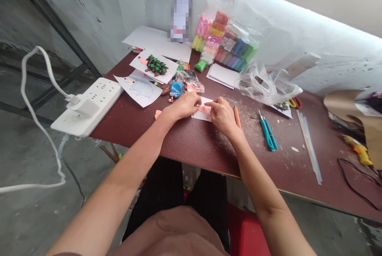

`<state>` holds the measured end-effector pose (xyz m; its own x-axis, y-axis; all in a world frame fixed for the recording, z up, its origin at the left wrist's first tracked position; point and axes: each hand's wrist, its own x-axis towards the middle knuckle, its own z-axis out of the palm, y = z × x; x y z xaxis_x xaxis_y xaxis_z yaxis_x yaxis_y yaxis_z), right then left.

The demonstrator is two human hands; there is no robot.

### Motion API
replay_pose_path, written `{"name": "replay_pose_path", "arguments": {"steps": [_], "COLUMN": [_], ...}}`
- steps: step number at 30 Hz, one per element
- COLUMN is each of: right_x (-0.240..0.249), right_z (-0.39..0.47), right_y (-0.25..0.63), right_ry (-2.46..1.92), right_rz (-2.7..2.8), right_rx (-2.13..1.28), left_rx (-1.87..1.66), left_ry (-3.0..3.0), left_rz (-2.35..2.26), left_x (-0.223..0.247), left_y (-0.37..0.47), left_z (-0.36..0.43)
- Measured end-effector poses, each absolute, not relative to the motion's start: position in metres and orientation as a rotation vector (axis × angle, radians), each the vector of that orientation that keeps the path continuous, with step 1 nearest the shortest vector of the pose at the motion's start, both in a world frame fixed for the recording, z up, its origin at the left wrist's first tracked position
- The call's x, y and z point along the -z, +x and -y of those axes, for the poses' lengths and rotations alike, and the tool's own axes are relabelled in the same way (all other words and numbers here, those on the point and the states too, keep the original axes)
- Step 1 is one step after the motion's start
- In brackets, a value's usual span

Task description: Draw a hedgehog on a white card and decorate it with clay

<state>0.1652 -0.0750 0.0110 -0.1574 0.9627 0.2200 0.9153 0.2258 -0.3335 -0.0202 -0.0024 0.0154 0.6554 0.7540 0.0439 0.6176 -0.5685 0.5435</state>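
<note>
A small white card lies on the table between my two hands, with pale pink modelling clay flattened on it. My left hand rests at the card's left side, its fingers curled in a pinch at the clay's left end. From the right, my right hand reaches over the card, the index finger stretched onto the clay and the other fingers bent, gripping nothing I can see. An orange pen-like tool lies beside my right hand. Left of my left wrist sits a lump of orange-pink clay.
A hedgehog drawing and a hedgehog collage lie at left, near a power strip. Bagged coloured clay stands behind. Teal cutters, clear sticks and a yellow glue gun are right.
</note>
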Motion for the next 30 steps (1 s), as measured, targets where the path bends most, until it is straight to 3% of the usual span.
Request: {"name": "replay_pose_path", "arguments": {"steps": [30], "right_x": [-0.006], "right_z": [0.063], "right_y": [0.161], "right_ry": [-1.581], "right_rz": [2.207], "right_rx": [-0.282], "left_rx": [-0.415], "left_ry": [2.266], "left_rz": [-1.013], "left_x": [-0.010], "left_y": [-0.024], "left_z": [0.000]}}
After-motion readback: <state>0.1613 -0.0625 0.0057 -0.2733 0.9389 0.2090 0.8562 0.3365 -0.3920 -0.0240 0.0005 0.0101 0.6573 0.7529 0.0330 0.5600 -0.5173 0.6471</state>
